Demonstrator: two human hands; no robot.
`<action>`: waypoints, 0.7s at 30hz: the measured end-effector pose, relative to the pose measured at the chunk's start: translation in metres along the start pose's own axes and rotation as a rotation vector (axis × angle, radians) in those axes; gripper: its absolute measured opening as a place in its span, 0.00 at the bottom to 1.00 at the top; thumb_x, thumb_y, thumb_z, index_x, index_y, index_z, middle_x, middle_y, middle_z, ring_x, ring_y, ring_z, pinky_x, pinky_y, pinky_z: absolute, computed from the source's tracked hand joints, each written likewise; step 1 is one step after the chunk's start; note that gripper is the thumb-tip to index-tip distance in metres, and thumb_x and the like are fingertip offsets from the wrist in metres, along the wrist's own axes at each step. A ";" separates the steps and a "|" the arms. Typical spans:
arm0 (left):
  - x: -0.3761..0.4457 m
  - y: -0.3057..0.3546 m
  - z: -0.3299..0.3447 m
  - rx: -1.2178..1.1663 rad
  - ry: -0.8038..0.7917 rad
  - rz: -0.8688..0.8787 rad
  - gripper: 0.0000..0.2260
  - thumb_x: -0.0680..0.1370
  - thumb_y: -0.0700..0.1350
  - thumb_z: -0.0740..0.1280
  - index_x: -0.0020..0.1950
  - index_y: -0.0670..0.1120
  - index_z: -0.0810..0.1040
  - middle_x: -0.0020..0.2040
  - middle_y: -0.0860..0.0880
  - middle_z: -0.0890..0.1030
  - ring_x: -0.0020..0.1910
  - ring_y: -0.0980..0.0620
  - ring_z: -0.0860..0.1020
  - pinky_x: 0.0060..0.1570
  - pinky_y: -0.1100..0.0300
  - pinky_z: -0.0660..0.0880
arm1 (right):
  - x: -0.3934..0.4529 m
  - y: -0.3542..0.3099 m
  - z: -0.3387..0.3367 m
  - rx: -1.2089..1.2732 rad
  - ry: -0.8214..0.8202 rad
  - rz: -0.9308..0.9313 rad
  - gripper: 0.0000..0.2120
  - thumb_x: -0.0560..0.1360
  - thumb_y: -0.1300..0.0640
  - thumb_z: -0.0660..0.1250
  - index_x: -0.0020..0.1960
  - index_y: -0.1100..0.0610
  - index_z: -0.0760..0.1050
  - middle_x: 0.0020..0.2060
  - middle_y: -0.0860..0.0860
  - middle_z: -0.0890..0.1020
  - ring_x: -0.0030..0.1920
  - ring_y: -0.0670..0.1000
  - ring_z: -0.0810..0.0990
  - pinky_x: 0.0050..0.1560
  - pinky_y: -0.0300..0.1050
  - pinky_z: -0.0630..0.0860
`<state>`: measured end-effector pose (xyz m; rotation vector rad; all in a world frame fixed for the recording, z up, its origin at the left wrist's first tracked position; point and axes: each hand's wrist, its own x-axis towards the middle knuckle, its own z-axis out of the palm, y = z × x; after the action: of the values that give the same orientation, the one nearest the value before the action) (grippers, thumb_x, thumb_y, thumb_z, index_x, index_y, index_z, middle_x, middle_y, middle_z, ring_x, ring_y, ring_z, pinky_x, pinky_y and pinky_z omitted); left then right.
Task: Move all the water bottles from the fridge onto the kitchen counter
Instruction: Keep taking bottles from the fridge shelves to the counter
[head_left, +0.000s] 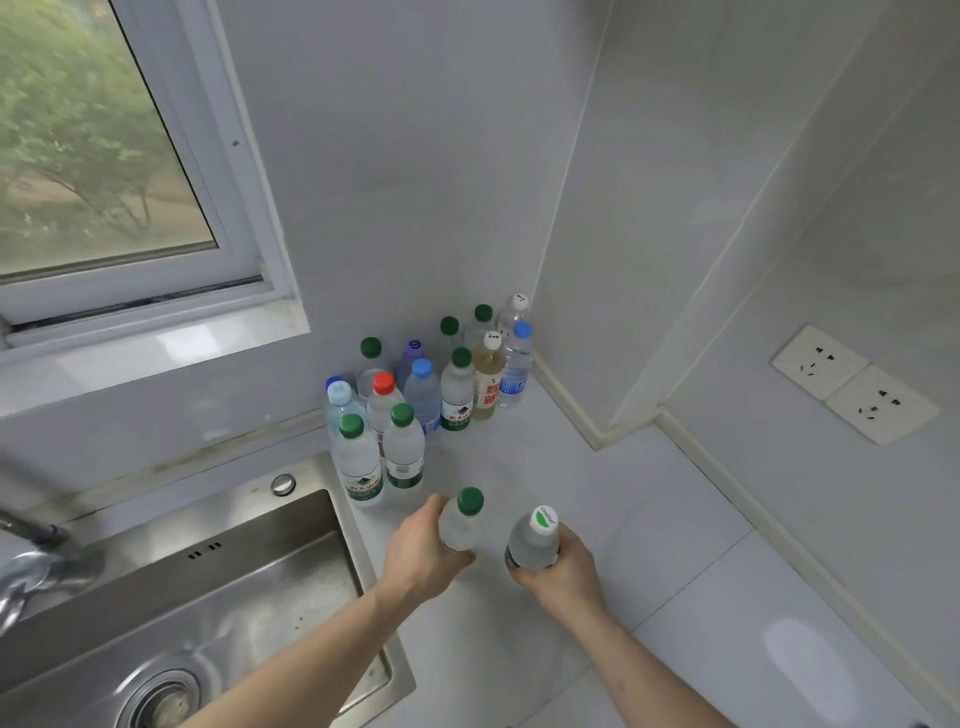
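My left hand (421, 553) grips a clear water bottle with a green cap (462, 519), upright over the white kitchen counter (649, 545). Beside it, my right hand (563, 571) holds a second clear bottle with a white and green cap (535, 540). Whether either bottle's base touches the counter is hidden by my hands. Further back, several water bottles (415, 405) with green, blue, red and white caps stand clustered in the counter's corner against the wall. The fridge is out of view.
A steel sink (171, 597) lies left of the counter, its rim just under my left forearm, with a tap (31, 551) at the far left. A window (104, 156) sits above. Two wall sockets (852, 384) are on the right wall.
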<state>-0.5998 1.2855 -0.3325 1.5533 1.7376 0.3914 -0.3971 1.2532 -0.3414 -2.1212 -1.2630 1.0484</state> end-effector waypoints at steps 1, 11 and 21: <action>-0.002 0.000 -0.003 0.019 0.001 0.025 0.29 0.66 0.57 0.80 0.62 0.57 0.73 0.59 0.57 0.82 0.55 0.50 0.80 0.54 0.50 0.79 | 0.000 0.000 -0.001 0.003 0.005 -0.011 0.23 0.62 0.48 0.83 0.53 0.46 0.78 0.48 0.43 0.84 0.50 0.50 0.84 0.51 0.47 0.81; -0.014 0.022 -0.044 0.292 0.083 0.367 0.23 0.78 0.53 0.73 0.71 0.60 0.69 0.66 0.58 0.79 0.50 0.51 0.82 0.53 0.52 0.80 | -0.006 -0.026 -0.047 -0.029 -0.108 -0.258 0.28 0.71 0.54 0.79 0.68 0.42 0.75 0.62 0.37 0.77 0.60 0.41 0.78 0.56 0.30 0.72; 0.017 0.064 -0.069 0.558 0.054 0.471 0.14 0.79 0.48 0.71 0.64 0.55 0.75 0.60 0.54 0.82 0.53 0.47 0.81 0.51 0.51 0.81 | -0.004 -0.035 -0.048 -0.188 -0.117 -0.260 0.10 0.77 0.58 0.71 0.57 0.47 0.82 0.52 0.47 0.85 0.51 0.49 0.82 0.50 0.39 0.76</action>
<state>-0.6023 1.3323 -0.2498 2.3869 1.5843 0.1769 -0.3788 1.2659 -0.2867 -1.9797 -1.7011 0.9848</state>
